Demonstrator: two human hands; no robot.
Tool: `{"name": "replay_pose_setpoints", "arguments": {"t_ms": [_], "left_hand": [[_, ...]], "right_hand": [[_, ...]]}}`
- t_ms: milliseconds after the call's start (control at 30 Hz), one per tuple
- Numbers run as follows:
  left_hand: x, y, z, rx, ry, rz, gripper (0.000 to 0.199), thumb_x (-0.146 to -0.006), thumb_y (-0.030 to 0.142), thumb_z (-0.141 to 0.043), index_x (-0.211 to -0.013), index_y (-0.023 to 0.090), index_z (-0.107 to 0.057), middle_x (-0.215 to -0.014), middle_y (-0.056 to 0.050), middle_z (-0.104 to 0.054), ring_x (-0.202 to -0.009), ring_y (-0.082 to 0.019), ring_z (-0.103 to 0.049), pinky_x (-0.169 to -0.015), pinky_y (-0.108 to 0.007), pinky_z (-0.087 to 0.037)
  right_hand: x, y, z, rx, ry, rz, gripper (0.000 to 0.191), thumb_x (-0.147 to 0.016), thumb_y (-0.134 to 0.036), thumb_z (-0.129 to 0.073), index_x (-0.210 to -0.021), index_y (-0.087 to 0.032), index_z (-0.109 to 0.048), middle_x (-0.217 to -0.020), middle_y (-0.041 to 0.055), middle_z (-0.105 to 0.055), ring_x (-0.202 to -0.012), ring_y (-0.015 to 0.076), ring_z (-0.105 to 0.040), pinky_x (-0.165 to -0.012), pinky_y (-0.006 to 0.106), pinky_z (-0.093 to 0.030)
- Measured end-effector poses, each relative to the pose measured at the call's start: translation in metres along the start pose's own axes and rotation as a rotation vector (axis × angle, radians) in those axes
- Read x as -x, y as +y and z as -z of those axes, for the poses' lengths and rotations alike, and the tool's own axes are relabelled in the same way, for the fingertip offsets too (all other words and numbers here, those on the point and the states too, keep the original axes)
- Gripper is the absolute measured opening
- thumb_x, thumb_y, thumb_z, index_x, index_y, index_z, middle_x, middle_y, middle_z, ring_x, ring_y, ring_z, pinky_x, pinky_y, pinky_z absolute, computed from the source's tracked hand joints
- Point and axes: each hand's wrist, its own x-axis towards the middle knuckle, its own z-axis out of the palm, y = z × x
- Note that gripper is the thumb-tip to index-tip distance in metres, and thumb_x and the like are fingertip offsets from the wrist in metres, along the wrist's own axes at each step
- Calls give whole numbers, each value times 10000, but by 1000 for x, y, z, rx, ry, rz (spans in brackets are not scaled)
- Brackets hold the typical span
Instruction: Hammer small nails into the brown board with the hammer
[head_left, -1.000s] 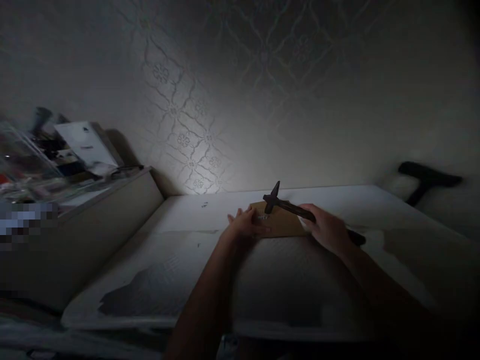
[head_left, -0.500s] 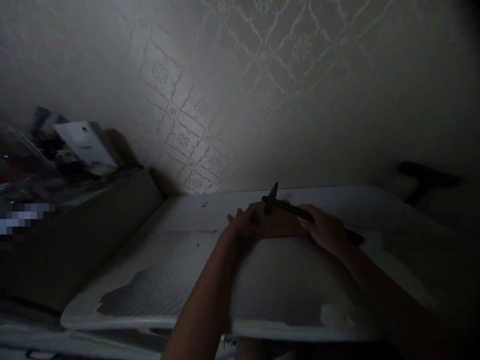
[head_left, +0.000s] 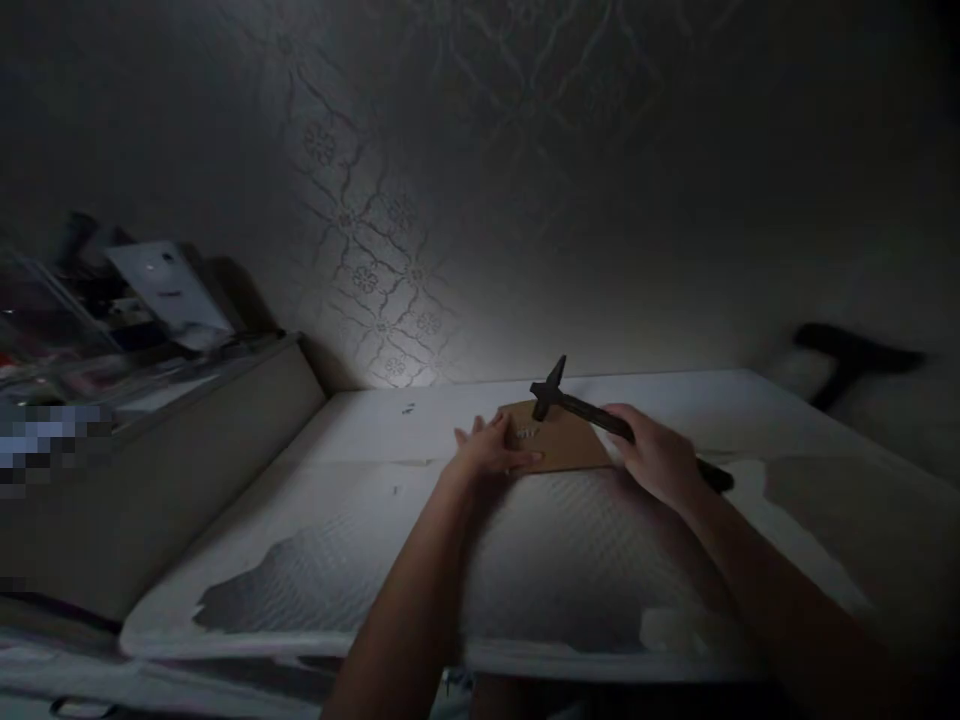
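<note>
My right hand (head_left: pixel 656 452) is closed round the handle of a dark hammer (head_left: pixel 592 412). The hammer's head hangs above a flat brown board (head_left: pixel 574 448) on the white tabletop, its tapered end pointing up. My left hand (head_left: pixel 487 447) lies on the board's left end with its fingers spread, the thumb resting along the near side. Between the thumb and forefinger, some small pale bits (head_left: pixel 527 433) show on the board; they are too small to name.
The worn white tabletop (head_left: pixel 360 520) has darker patches where its surface is gone. Patterned wallpaper (head_left: pixel 367 280) rises behind it. On the left, a raised cabinet (head_left: pixel 217 440) carries a white box (head_left: pixel 171 285) and assorted clutter. A dark, blurred T-shaped thing (head_left: pixel 847 350) shows at the right.
The hammer head has risen slightly and shifted right, away from the board. My left hand has stayed in place. Light on the tabletop is brighter, and the upper wall is darker.
</note>
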Motion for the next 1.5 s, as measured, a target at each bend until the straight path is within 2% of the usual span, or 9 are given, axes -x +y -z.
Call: {"name": "replay_pose_setpoints", "arguments": {"t_ms": [167, 333, 700, 967, 1500], "left_hand": [[1, 4, -1, -11, 6, 26, 975, -671, 827, -455, -1455, 304, -208, -1572, -88, -173, -1419, -411, -78, -1053, -696, -55], [1, 4, -1, -11, 9, 23, 956, -676, 827, -451, -1448, 304, -239, -1571, -82, -177, -1417, -418, -87, -1054, -697, -60], [1, 4, -1, -57, 15, 18, 962, -682, 843, -419, -1452, 302, -220, -1563, -83, -210, -1408, -427, -120, -1035, -709, -118], [0, 4, -2, -43, 15, 25, 994, -672, 845, -426, -1466, 288, -208, -1568, -80, -188, -1412, -422, -107, -1045, -703, -90], [-1, 3, -3, -68, 9, 24, 966, -696, 834, -414, -1470, 299, -200, -1572, -87, -170, -1414, -420, -104, -1046, -692, -115]], "right_hand": [[1, -3, 1, -4, -40, 18, 325, -846, -205, -473, -1153, -245, -572, -1037, 49, -704, -900, 239, -660, -692, 315, -475], [2, -3, 1, 12, -22, -8, 336, -845, -226, -486, -1172, -248, -564, -1029, 53, -702, -878, 239, -662, -689, 315, -474], [2, -2, -1, 25, -32, 11, 315, -848, -217, -493, -1150, -247, -576, -1018, 43, -705, -891, 229, -664, -697, 305, -473], [2, -1, -2, 10, -35, 24, 313, -853, -203, -481, -1152, -234, -572, -1034, 52, -704, -895, 235, -662, -692, 313, -471], [2, -5, 1, 36, -52, -33, 314, -867, -239, -470, -1167, -229, -561, -1014, 57, -704, -875, 254, -667, -675, 329, -467]]}}
